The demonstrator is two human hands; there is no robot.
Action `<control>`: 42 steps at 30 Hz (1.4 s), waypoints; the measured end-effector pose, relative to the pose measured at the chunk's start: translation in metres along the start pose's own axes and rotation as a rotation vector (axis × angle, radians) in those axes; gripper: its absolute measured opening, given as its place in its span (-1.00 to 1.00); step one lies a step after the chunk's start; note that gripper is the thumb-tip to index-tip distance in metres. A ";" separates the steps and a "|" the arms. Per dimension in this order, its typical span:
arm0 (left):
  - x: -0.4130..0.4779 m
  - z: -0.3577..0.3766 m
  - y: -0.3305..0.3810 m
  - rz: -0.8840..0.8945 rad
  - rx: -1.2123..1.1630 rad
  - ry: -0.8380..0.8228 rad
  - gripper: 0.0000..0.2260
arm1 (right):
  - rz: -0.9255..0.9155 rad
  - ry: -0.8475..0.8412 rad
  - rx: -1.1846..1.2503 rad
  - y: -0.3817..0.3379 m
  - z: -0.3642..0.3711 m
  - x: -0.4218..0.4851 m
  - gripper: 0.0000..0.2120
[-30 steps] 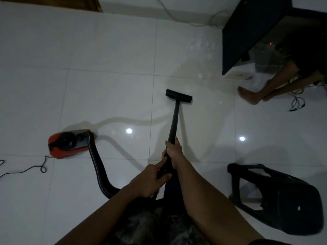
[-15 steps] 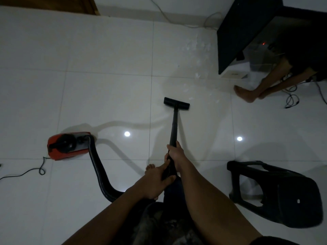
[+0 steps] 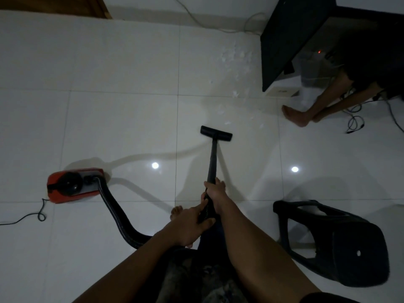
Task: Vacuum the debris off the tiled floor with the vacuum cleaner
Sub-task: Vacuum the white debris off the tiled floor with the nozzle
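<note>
**Nozzle short of the debris patch**

We hold the vacuum wand (image 3: 212, 162) with both hands. Our right hand (image 3: 215, 193) is higher up the tube with its fingers (image 3: 219, 185) wrapped tight around it; our left hand (image 3: 189, 224) sits just behind it, fingers closed on the ribbed hose end at the grip. The floor nozzle (image 3: 216, 133) lies flat on the tiled floor (image 3: 120, 73), square to the wand.

We take the nozzle as our landmark. The debris (image 3: 237, 60), pale scattered flecks, lies beyond it and somewhat to its right, thickest near the dark cabinet (image 3: 290, 38), with a few stray bits just past its front edge. The red canister (image 3: 74, 185) sits well to the left of the nozzle and nearer to us, joined by the black hose (image 3: 115, 213). A second person's bare foot (image 3: 295, 115) rests to the nozzle's right, near the flecks, and a tipped black stool (image 3: 341, 241) lies to its right and closer to us.

To do this step well, we judge the stroke should go forward and slightly rightward, keeping the nozzle flat against the tile so suction seals. Slow, overlapping passes suit light flecks, which may scatter if we push fast. We should watch the hose slack so the canister does not tug, and steer clear of the foot.
</note>
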State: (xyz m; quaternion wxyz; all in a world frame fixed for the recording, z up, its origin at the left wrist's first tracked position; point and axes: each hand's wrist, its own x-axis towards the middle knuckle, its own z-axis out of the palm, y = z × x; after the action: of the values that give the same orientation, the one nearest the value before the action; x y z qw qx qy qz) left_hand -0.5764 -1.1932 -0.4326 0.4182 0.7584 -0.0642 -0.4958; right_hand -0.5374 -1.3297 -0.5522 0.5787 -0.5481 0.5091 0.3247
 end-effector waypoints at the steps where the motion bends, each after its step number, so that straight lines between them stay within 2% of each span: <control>1: 0.004 0.000 0.009 0.004 -0.002 -0.003 -0.49 | -0.004 -0.008 -0.007 -0.005 -0.005 0.003 -0.33; 6: 0.032 -0.005 0.043 -0.008 -0.003 0.001 -0.47 | -0.017 -0.041 -0.077 -0.034 -0.027 0.024 -0.40; 10: 0.060 -0.009 0.072 -0.074 0.001 0.022 -0.41 | 0.006 -0.070 -0.082 -0.067 -0.050 0.039 -0.32; 14: 0.085 -0.015 0.099 -0.070 -0.024 0.032 -0.47 | -0.007 -0.098 -0.055 -0.098 -0.067 0.050 -0.35; 17: 0.105 -0.020 0.108 -0.070 -0.045 0.047 -0.44 | 0.004 -0.115 -0.043 -0.120 -0.072 0.060 -0.37; 21: 0.126 -0.029 0.116 -0.071 -0.057 0.088 -0.46 | -0.028 -0.144 -0.111 -0.144 -0.072 0.076 -0.36; 31: 0.160 -0.085 0.118 -0.148 -0.102 0.147 -0.33 | -0.047 -0.164 -0.161 -0.207 -0.037 0.101 -0.35; 36: 0.182 -0.140 0.121 -0.106 -0.134 0.158 -0.40 | -0.059 -0.141 -0.145 -0.254 -0.006 0.116 -0.32; 40: 0.200 -0.183 0.120 -0.061 -0.146 0.156 -0.58 | -0.070 -0.116 -0.154 -0.294 0.020 0.126 -0.33; 42: 0.207 -0.204 0.121 -0.057 -0.161 0.147 -0.56 | -0.077 -0.098 -0.145 -0.311 0.032 0.131 -0.34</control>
State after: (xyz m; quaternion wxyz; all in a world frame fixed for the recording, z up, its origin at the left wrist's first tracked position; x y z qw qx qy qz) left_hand -0.2696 -1.2604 -0.4605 0.4673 0.7581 0.0282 -0.4540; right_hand -0.2039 -1.3812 -0.5858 0.5739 -0.5911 0.4339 0.3645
